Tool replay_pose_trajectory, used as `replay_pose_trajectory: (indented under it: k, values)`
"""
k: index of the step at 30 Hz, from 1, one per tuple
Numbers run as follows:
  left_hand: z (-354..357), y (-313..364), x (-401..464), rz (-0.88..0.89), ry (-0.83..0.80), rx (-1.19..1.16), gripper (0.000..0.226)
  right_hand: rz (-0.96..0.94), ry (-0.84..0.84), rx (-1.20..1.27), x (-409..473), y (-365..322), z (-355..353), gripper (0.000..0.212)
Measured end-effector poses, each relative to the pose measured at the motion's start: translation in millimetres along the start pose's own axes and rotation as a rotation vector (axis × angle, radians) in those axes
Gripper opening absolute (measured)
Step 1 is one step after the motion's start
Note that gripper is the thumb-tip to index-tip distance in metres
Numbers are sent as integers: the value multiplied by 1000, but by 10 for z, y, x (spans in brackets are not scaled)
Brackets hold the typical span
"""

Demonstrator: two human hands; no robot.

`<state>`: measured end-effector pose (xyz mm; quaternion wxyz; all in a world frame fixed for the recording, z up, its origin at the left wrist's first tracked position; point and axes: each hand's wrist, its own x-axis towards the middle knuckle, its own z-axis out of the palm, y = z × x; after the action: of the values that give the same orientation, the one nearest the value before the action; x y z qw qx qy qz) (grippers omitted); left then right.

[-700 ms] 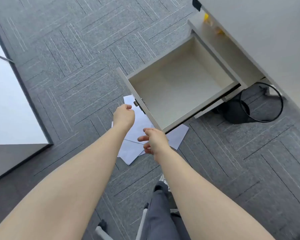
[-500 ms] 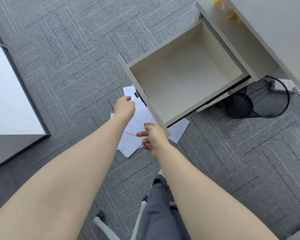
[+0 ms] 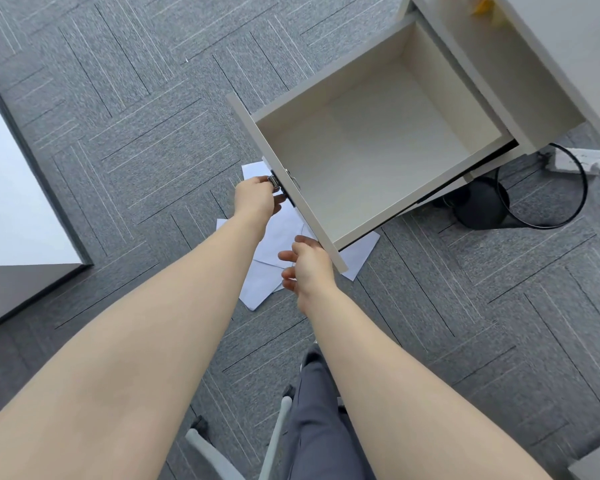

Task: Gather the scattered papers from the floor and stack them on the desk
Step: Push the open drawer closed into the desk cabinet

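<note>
Head view: 1 drawer (image 3: 378, 147); roughly 3 papers (image 3: 278, 244); left hand (image 3: 255, 199) pinching handle (image 3: 274, 181); right hand (image 3: 309, 268) loose.

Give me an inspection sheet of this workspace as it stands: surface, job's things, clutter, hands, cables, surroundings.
Surface: grey carpet tiles; only a corner of the desk top shows.
Job's things: white papers overlapping on the floor, partly beneath the open drawer; none on the desk part in view.
Clutter: yellow bits on the shelf above the drawer, too blurred to name.
Hands: left hand at the drawer's metal lock, fingers curled round it; right hand near the drawer front's lower corner, fingers loose, holding nothing.
Cables: black cable looped by a power strip.
Surroundings: black round base; chair frame; white panel at left.
</note>
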<state>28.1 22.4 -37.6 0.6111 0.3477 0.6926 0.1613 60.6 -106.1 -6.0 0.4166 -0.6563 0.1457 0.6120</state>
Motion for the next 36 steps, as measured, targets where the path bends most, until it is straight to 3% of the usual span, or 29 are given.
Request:
replay_pose_trajectory:
  k: [8, 14, 25, 36]
  values:
    - [195, 15, 46, 24, -81, -12, 28, -29, 63, 58, 43, -190, -112, 24]
    - [452, 117, 80, 58, -86, -4, 23, -63, 100, 73, 135, -393, -259, 30]
    - [1103, 381, 135, 70, -91, -1, 11, -80, 166, 171, 295, -908, -630, 22]
    - [1748, 561, 228, 69, -80, -10, 19, -81, 179, 163, 410, -1414, -1081, 23]
